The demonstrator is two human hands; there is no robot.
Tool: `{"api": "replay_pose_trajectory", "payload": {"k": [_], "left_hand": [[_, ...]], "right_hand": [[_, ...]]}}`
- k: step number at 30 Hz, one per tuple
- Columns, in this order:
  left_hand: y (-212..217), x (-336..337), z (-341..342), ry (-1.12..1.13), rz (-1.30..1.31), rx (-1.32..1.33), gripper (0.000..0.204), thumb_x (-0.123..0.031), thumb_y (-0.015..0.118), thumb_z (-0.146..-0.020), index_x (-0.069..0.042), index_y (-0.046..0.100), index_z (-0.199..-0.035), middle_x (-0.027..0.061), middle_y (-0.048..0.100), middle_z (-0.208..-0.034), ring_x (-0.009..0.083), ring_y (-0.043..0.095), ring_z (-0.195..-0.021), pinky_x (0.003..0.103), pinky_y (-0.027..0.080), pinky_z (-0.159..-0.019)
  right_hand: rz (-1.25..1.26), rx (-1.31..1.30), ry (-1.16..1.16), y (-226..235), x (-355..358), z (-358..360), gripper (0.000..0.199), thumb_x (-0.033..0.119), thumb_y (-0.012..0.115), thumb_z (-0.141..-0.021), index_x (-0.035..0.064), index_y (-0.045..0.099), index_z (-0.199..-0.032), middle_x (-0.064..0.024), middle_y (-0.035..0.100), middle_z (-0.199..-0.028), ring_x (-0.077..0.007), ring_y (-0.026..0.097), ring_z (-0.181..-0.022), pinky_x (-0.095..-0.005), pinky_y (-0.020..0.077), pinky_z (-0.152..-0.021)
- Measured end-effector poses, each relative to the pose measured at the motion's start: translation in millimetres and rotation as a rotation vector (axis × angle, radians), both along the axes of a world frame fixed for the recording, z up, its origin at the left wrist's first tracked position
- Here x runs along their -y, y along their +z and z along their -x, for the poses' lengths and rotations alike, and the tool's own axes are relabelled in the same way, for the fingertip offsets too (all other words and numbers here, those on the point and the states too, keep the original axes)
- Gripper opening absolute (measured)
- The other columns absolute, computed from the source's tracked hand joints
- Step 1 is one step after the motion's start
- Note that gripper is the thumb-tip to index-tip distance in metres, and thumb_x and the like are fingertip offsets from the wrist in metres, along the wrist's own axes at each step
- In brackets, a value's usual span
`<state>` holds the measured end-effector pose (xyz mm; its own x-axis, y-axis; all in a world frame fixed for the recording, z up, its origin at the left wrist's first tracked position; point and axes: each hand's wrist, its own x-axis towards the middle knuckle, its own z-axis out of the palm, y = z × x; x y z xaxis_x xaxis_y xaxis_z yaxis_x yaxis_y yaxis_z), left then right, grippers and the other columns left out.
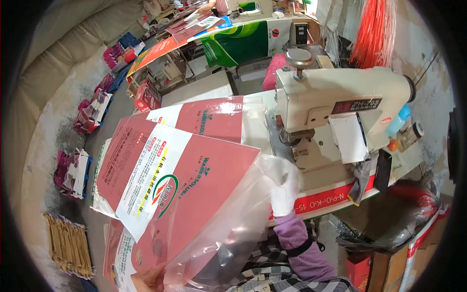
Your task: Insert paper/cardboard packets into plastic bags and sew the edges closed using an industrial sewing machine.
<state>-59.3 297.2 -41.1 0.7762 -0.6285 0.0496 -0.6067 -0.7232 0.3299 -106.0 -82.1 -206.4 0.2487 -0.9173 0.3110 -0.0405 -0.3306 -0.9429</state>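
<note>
A flat red-and-white printed sack (214, 170) lies slanted before me, with a clear plastic liner (219, 248) spreading from its near right edge. My right hand (283, 192), in a white glove, is closed on the liner's upper right end beside the sewing machine. At the bottom, my bare left hand (148, 281) pinches the near edge of the sack; its lower part is cut off by the frame. More red-and-white sacks (221, 114) lie underneath and behind the one I hold.
A cream industrial sewing machine (335, 97) stands to the right, with a white paper (349, 138) on its front. Folded bundles (70, 243) line the left wall. Red strands (374, 34) hang at the back right. Cardboard boxes (389, 267) stand lower right; another person's arm (209, 7) shows far off.
</note>
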Motion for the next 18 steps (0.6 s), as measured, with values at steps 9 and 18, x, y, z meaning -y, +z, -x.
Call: {"api": "replay_pose_trajectory", "payload": {"k": [9,18], "left_hand": [[-19.1,-2.5,-23.7,0.236,0.365,0.080,0.012,-0.002,0.074,-0.072,0.003,0.063,-0.071,0.0052,0.052,-0.057,0.0104,0.049,-0.052,0.026,0.036,-0.049],[-78.0,-115.8,-73.3,0.095,0.048,0.165,0.014,-0.007,0.067,-0.084,-0.005,0.068,-0.097,0.0124,0.068,-0.083,0.0292,0.064,-0.067,0.037,0.051,-0.061]], "right_hand": [[-0.056,-0.082,0.580,-15.7,33.7,-12.1,0.014,0.006,0.063,-0.078,0.0083,0.070,-0.089,-0.0129,0.066,-0.077,-0.0254,0.066,-0.073,-0.0352,0.0521,-0.066],[1.076,-0.392,0.482,12.1,66.1,-49.0,0.023,0.024,0.066,-0.074,0.0116,0.064,-0.093,-0.0069,0.058,-0.120,-0.0264,0.053,-0.114,-0.0392,0.0454,-0.085]]}}
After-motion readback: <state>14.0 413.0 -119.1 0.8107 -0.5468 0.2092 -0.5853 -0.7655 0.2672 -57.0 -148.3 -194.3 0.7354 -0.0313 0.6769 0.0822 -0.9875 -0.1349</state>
